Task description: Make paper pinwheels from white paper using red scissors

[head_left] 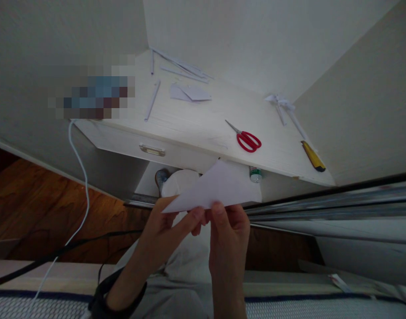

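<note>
A folded white sheet of paper (219,188) is held in front of me, below the edge of a pale wooden desk (196,124). My left hand (166,230) pinches its lower edge, forefinger stretched along the fold. My right hand (227,230) grips the same edge just to the right, thumb on top. The two hands touch each other. A dark band shows on my left wrist.
On the desk lie red-handled scissors (246,139), a yellow utility knife (313,156), folded paper pieces (189,93) and several paper strips (179,66). A glue bottle (255,175) sits under the desk edge. A white cable (79,177) hangs at left over the wooden floor.
</note>
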Motion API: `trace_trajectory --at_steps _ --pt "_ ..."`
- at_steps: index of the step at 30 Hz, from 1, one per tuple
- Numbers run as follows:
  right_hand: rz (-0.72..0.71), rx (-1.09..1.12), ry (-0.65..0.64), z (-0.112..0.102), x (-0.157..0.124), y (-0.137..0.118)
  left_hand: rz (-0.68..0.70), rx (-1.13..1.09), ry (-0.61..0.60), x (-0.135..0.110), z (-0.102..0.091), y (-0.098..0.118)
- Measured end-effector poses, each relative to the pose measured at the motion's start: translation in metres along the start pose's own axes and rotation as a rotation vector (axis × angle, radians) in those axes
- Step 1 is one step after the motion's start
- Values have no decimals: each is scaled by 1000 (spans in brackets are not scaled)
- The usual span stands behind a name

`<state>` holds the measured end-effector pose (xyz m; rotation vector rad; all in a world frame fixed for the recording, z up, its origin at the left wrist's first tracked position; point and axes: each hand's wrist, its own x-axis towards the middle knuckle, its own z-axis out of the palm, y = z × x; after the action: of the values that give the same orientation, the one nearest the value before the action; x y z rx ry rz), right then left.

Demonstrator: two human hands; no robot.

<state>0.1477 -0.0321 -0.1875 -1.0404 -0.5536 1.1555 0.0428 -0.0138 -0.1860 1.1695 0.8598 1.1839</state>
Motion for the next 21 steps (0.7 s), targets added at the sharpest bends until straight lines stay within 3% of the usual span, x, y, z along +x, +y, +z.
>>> trace_trajectory --at_steps 4,8,15,18,21 --pt "65 83 -130 4 -2 -2 58 20 25 -2 0 -7" --pt "145 139 -176 5 -3 -3 109 123 56 -4 -2 -8" --pt "249 73 -75 -1 2 -1 264 363 132 -4 0 5" --pt "196 38 -11 -12 10 -1 266 349 194 -4 -2 2" --pt "141 10 -30 -24 17 -5 247 329 241 -7 -7 -5"
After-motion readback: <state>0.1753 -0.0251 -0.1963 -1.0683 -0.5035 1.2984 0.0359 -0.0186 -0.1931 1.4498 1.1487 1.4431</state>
